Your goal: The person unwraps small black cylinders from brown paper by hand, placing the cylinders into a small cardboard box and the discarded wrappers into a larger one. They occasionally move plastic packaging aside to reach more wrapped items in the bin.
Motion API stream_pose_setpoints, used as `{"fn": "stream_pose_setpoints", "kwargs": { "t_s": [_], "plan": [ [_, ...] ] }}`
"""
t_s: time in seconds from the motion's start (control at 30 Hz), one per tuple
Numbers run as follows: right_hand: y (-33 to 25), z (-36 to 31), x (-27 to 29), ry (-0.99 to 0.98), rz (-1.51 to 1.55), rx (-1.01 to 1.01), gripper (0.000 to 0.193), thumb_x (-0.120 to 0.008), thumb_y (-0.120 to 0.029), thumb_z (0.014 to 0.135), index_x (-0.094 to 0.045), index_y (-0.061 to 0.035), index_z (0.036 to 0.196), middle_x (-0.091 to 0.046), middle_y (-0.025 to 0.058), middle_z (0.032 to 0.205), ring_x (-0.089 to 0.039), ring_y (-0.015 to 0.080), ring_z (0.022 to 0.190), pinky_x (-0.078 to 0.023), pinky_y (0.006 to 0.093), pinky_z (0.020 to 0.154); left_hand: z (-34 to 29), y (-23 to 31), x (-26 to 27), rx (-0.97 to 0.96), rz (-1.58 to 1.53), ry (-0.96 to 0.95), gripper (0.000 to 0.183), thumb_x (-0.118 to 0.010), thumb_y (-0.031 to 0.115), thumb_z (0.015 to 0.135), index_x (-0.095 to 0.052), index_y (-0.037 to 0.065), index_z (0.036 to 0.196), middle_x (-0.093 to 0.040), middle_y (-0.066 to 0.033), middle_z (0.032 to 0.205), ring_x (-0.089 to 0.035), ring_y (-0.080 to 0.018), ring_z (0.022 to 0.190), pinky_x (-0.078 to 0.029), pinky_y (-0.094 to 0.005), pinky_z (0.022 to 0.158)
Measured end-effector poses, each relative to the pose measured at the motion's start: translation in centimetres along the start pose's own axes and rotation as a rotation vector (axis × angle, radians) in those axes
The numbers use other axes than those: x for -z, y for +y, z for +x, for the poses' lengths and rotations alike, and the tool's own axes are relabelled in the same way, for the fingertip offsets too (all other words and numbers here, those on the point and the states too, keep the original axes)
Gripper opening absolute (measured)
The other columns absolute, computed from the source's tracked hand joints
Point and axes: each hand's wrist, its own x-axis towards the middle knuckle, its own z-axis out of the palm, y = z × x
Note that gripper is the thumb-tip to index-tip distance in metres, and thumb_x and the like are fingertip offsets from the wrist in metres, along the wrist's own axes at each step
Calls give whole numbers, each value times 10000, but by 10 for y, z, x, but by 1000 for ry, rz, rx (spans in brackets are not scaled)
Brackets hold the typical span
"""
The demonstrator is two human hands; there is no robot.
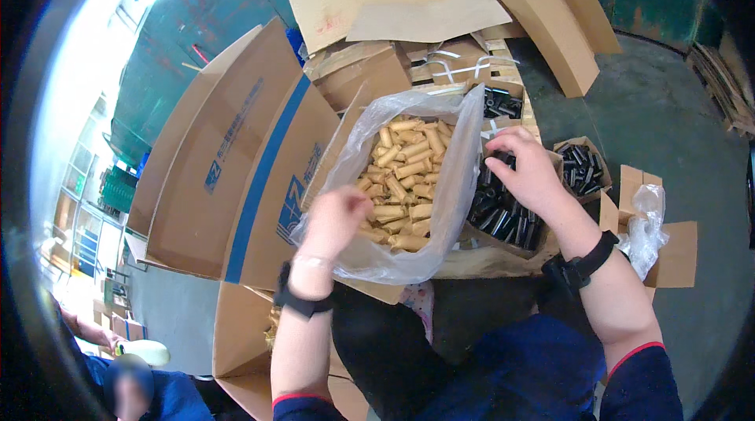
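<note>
A carton lined with a clear plastic bag (460, 185) holds many small rolls wrapped in brown paper (397, 173). My left hand (336, 220) is over the left side of this bag, close to the rolls. Its fingers look bent but are smeared by motion, so whether anything is in them is not clear. To the right, a carton is full of short black tubes (503, 216). My right hand (525, 169) reaches over its far part, thumb and fingers apart, with dark tubes showing between and below them. No tube is plainly gripped.
More black tubes fill a carton (582, 169) at the right and one (502, 102) behind. A tall carton with a blue stripe (267, 177) stands left. An opened carton with plastic (649, 228) is at far right. Another person (149, 389) is at lower left.
</note>
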Motion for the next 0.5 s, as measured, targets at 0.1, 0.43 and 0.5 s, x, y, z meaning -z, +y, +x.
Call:
{"fn": "stream_pose_setpoints", "kwargs": {
  "t_s": [0.1,0.43,0.5],
  "plan": [
    [-8,1,-5,-25,50,10,182,-600,-80,683,-554,-21,849,-508,126,934,-505,259,886,-405,318,779,24,-26,-58,-18,103,-662,421,-620,311,633,-570,-35,868,-590,-166,740,-580,-256,689,-448,-325,617],
    [-11,-1,5,80,79,79,156,-595,-86,671,-557,-9,801,-519,132,872,-514,282,825,-420,332,727,13,-14,-59,-80,99,-563,495,-632,352,632,-558,-42,922,-578,-200,823,-566,-271,776,-429,-324,678],
    [-17,-2,5,27,137,57,164,-602,-75,685,-563,-11,830,-526,107,905,-535,214,824,-424,290,718,9,9,-33,-79,-119,-256,404,-619,285,705,-548,-9,974,-581,-138,854,-550,-189,764,-419,-276,654]
  ]
}}
